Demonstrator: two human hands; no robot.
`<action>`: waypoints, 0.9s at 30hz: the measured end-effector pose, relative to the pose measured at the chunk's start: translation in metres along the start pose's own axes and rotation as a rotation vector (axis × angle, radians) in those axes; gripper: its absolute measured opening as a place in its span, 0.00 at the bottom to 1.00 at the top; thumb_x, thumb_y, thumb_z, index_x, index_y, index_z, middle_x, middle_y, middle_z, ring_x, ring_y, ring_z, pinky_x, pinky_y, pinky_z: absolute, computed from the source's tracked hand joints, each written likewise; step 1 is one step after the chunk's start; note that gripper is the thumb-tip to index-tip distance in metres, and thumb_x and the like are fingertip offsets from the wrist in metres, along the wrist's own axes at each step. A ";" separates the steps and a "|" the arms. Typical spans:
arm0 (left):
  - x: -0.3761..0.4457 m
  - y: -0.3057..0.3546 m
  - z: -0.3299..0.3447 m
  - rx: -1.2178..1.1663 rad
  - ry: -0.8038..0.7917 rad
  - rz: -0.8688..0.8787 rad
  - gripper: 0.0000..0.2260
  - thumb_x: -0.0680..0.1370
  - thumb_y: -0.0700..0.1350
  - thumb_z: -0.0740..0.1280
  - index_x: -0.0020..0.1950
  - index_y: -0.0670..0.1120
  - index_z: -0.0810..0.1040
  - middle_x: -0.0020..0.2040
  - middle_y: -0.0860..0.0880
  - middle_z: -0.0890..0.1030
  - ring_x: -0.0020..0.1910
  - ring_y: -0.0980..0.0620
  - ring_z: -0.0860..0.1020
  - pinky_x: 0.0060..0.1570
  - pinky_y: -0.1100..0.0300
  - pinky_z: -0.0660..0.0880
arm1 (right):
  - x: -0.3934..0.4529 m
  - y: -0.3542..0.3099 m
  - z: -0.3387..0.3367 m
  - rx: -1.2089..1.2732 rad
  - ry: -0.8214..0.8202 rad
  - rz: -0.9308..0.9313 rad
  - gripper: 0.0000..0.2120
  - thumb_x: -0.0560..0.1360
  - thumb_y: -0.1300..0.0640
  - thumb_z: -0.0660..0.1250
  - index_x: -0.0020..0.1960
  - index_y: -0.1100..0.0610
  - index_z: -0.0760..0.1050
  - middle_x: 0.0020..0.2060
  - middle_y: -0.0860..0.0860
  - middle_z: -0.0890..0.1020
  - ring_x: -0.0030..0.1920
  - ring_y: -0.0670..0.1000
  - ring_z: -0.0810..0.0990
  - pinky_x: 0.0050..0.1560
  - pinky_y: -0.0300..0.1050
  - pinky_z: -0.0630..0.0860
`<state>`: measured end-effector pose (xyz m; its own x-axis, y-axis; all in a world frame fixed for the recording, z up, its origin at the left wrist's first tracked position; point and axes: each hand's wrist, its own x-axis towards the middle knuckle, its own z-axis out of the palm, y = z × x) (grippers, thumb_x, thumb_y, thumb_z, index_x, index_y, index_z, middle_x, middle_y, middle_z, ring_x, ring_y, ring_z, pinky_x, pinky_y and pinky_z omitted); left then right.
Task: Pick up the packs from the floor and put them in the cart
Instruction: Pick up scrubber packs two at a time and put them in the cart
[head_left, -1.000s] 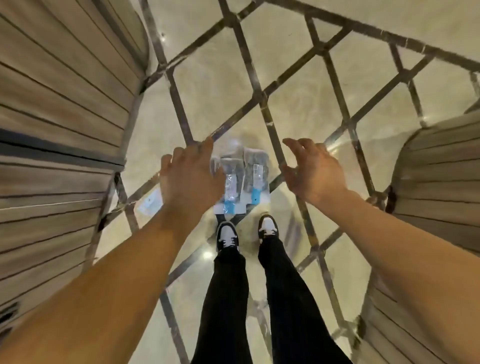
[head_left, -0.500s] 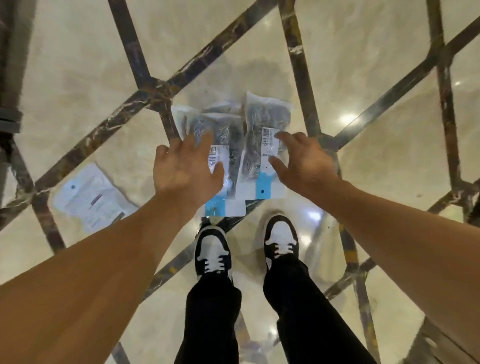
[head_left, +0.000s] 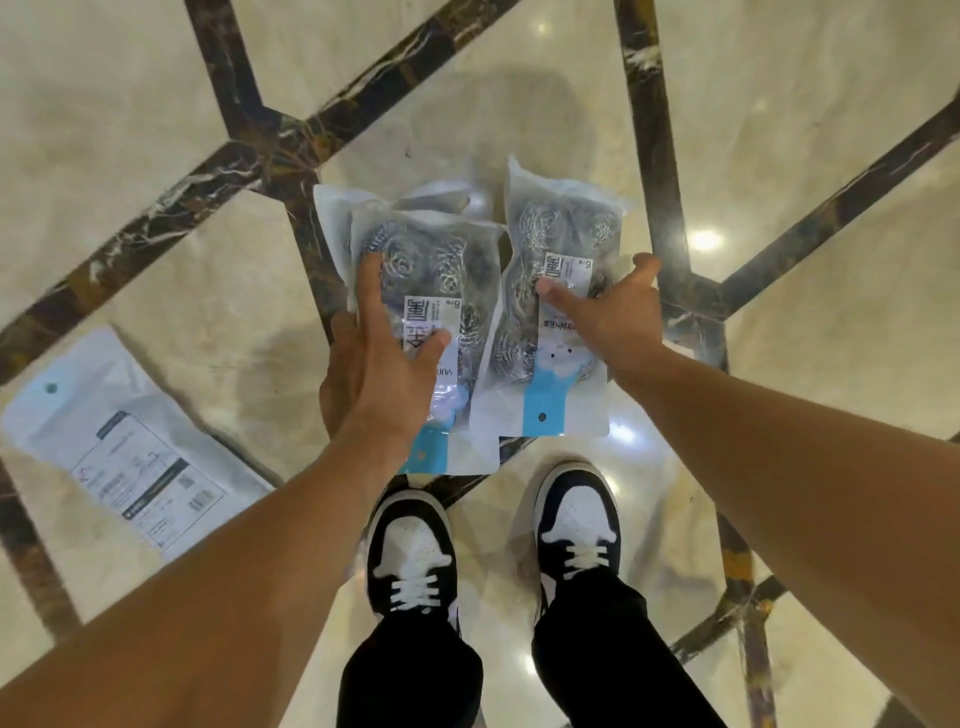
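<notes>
Black-and-white sneakers (head_left: 576, 525) planting on the glossy marble floor (head_left: 156, 270) nearest. Just beyond, reaching down with both arms: left hand (head_left: 384, 364) spreading straight fingers over the left pack (head_left: 441, 280), right hand (head_left: 608, 317) likewise splayed over the right pack (head_left: 556, 239), neither curling round anything yet, and possibly hovering rather than pressing, contact being hard to read. Lying flat side by side, long axes running away from the feet, blue hang-tab ends pointing back toward the toes. Probably handling light and crinkly, with slick film over springy steel scourers; pinching a side edge or the flat tab end looking safest. Off left, resting face-down, a white pack (head_left: 119, 447). Peeking out farther back, another pack (head_left: 332, 208) underneath. Showing no cart.
</notes>
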<state>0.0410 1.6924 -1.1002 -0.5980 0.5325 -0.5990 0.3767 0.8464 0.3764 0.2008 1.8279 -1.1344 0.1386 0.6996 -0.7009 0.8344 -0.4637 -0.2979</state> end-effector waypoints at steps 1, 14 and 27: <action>0.000 0.001 0.000 -0.035 0.023 -0.009 0.41 0.78 0.57 0.72 0.81 0.62 0.47 0.74 0.44 0.70 0.67 0.37 0.75 0.56 0.45 0.74 | 0.002 -0.002 -0.003 0.028 -0.012 0.043 0.53 0.63 0.33 0.81 0.74 0.59 0.60 0.67 0.60 0.77 0.68 0.63 0.76 0.68 0.62 0.74; 0.006 0.018 -0.006 -0.368 0.014 -0.266 0.27 0.69 0.53 0.81 0.64 0.46 0.78 0.60 0.46 0.83 0.55 0.45 0.82 0.54 0.58 0.77 | -0.009 0.000 -0.024 0.275 -0.026 -0.155 0.25 0.70 0.42 0.80 0.59 0.47 0.70 0.49 0.43 0.85 0.50 0.49 0.86 0.57 0.56 0.83; -0.065 0.108 -0.211 -0.659 0.142 -0.086 0.15 0.68 0.49 0.82 0.50 0.47 0.83 0.43 0.55 0.85 0.42 0.57 0.85 0.46 0.56 0.83 | -0.137 -0.142 -0.199 0.241 0.021 -0.373 0.35 0.69 0.36 0.78 0.69 0.50 0.74 0.56 0.48 0.84 0.54 0.50 0.82 0.48 0.40 0.75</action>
<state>-0.0287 1.7499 -0.8716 -0.7106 0.4198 -0.5646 -0.1593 0.6856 0.7103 0.1698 1.9062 -0.8672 -0.1357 0.8529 -0.5041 0.6812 -0.2891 -0.6726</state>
